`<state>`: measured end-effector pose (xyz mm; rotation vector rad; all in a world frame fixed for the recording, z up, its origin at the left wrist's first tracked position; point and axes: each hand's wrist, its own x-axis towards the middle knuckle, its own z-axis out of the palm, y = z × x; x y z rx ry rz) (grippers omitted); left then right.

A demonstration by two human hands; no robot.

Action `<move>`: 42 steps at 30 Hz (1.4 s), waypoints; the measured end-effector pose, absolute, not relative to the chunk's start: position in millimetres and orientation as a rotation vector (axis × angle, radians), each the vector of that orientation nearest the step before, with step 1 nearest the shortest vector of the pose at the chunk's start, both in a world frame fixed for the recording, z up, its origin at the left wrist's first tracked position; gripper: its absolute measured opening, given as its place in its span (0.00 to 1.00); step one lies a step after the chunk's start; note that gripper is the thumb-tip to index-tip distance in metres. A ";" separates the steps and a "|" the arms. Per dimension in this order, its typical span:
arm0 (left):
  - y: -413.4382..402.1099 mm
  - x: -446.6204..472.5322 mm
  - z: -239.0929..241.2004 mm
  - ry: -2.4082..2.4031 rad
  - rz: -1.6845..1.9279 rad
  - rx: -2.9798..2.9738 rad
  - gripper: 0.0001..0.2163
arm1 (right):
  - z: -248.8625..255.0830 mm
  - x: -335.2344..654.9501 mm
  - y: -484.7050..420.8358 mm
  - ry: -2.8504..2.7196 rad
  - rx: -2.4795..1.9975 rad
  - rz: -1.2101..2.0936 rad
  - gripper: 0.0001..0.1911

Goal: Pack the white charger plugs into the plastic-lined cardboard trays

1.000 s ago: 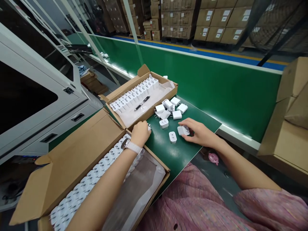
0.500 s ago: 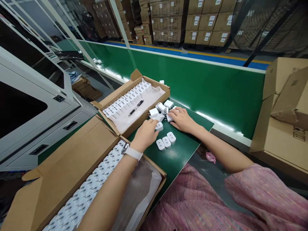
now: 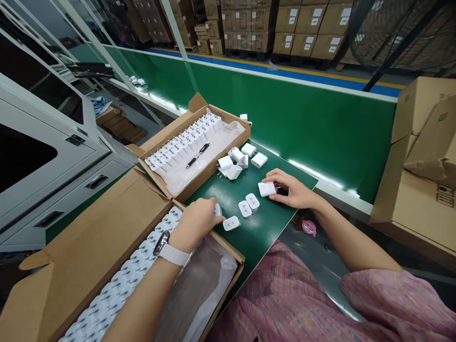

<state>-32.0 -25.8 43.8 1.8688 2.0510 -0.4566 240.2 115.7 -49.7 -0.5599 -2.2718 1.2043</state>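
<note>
My right hand [image 3: 291, 189] pinches a white plug-in charger [image 3: 266, 189] between thumb and fingers, its metal prongs toward the palm. My left hand [image 3: 202, 217], with a watch on the wrist, is closed around another white charger [image 3: 217, 210], mostly hidden by the fingers. Between the hands, three chargers stand prongs up on the green board [image 3: 265, 223]: a close pair [image 3: 248, 205] and a single tilted-looking one [image 3: 231, 223]. Beyond them lies a loose heap of chargers [image 3: 235, 160], prongs pointing various ways.
Behind, an open carton [image 3: 199, 183] holds rows of chargers and a black pen [image 3: 198, 156]. A second open carton [image 3: 228, 280] under my left arm is partly filled with chargers. A green conveyor belt [image 3: 320, 128] runs behind; brown boxes [image 3: 416, 204] stand right.
My right hand has drawn a charger out of the heap toward me. My left hand has moved left and nearer, taking a charger along. The standing row has separated, one charger now apart.
</note>
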 end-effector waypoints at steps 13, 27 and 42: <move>-33.6 -3.3 48.8 1.823 -0.258 2.247 0.17 | -32.6 212.4 101.5 -2.589 -0.449 1.176 0.26; -24.2 -29.1 48.7 1.855 -0.383 1.877 0.17 | -31.2 216.8 92.9 -2.548 -0.535 1.155 0.19; -23.8 -3.2 42.3 1.862 -0.269 1.974 0.15 | -37.1 217.3 80.8 -2.446 -0.590 1.133 0.18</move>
